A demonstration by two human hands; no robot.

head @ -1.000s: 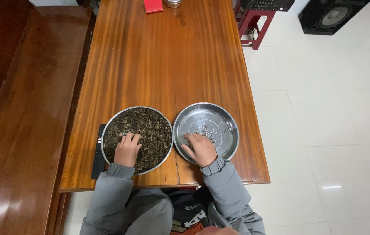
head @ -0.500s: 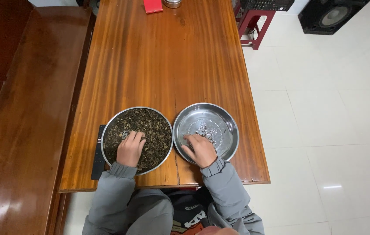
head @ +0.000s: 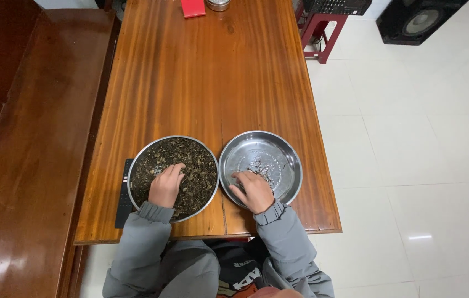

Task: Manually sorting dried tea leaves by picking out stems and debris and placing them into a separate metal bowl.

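Little has moved: left hand shifted slightly further into the dark leaf pile, right hand stays put. Left hand lies in the left steel pan, fingers curled down into the dried leaves; whether they pinch any, cannot tell. Right hand rests in the right steel pan, just right of the left pan, fingers loosely bent over a few small scraps; grip on them not visible. Black flat device sits partly under the left pan's left edge. Wooden table carries both pans near its front edge. Red item at the far end, well apart from the left pan.
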